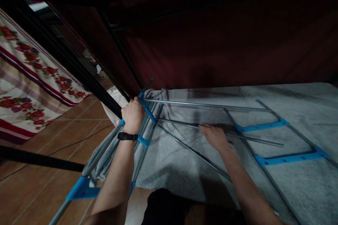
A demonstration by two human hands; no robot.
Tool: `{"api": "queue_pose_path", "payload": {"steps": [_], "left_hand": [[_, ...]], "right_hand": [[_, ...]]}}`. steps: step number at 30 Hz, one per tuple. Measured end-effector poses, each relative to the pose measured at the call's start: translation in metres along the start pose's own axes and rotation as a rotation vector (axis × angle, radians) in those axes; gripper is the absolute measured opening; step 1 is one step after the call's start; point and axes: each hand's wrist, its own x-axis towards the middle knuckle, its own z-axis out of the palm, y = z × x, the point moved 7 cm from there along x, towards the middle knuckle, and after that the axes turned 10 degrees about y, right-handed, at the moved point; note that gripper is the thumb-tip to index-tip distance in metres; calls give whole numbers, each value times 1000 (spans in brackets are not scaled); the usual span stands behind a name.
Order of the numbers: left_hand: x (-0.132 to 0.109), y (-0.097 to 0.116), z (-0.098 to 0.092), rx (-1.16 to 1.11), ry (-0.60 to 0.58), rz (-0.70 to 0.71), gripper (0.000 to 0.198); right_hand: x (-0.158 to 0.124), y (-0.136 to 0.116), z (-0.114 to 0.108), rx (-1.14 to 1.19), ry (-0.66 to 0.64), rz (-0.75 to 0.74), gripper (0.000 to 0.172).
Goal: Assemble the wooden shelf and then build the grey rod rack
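Grey blanket (163, 161); metal tube (182, 124) through right hand (213, 135).

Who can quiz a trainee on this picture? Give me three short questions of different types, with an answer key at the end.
1. Multiple choice: on which wrist does the person wear the black band?
A. Right only
B. Left only
C. Both

2. True or false: the right hand holds a blue plastic piece.

3. Fill in the blank: the hanging cloth at the far left of the picture is printed with red ____.

Key:
1. B.
2. False; it holds a gray metal tube.
3. Flowers.
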Motion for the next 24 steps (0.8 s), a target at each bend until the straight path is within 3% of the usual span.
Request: {"api": "queue_pose_path", "payload": {"steps": [7,24], "left_hand": [[3,-5,2,4,-6,4,41],[6,-13,6,-31,6,-5,40]], "right_hand": [[3,-21,12,-1,47,-77,33],[8,-17,14,-23,69,-111,34]]}}
